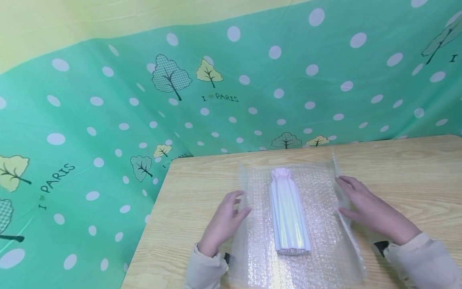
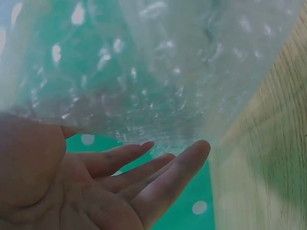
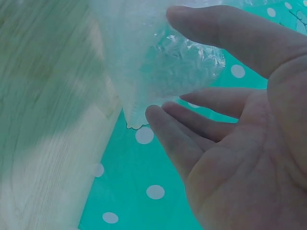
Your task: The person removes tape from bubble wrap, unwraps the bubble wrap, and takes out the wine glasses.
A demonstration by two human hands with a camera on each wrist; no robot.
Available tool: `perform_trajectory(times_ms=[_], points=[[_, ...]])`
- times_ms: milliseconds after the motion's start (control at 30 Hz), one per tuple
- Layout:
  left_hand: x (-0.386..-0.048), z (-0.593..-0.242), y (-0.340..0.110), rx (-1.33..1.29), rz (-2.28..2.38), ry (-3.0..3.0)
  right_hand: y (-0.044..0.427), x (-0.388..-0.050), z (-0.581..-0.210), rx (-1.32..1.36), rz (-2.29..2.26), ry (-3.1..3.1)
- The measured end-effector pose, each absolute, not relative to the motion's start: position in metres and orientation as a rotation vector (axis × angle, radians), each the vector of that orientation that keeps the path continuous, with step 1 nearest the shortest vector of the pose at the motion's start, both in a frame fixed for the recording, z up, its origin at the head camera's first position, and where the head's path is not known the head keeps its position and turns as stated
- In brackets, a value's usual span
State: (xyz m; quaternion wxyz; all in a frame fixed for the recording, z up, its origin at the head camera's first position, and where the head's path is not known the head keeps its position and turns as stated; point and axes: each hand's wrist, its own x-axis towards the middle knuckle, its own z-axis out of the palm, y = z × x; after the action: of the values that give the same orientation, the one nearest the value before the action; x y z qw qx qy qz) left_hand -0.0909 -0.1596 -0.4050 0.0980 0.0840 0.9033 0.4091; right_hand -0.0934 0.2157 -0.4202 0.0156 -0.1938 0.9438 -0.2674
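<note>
A white fluted vase (image 1: 290, 212) with a narrow, ruffled neck lies on its side on a sheet of clear bubble wrap (image 1: 258, 237), its neck toward the far edge. At the sheet's left edge is my left hand (image 1: 224, 220), thumb and fingers spread apart. The left wrist view shows that hand's fingers (image 2: 177, 175) extended beneath the lifted wrap (image 2: 158, 72). My right hand (image 1: 371, 210) touches the raised right edge with its fingertips. In the right wrist view its thumb and fingers (image 3: 177, 143) stand apart around the wrap (image 3: 168, 67).
Under the wrap is a light wood-grain table (image 1: 184, 200). A green curtain (image 1: 245, 112) with white dots and printed trees hangs behind the table and along its left side. Dark straps (image 1: 381, 247) show at the cuffs of the pale sleeves (image 1: 424, 261).
</note>
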Motion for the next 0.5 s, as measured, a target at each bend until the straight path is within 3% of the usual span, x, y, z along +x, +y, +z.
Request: perform_trajectory(times_ms=[500], points=[[-0.0921, -0.4022, -0.1700, 0.314, 1.171, 2.638, 0.2228, -0.0964, -0.4249, -0.648, -0.857, 2.955]])
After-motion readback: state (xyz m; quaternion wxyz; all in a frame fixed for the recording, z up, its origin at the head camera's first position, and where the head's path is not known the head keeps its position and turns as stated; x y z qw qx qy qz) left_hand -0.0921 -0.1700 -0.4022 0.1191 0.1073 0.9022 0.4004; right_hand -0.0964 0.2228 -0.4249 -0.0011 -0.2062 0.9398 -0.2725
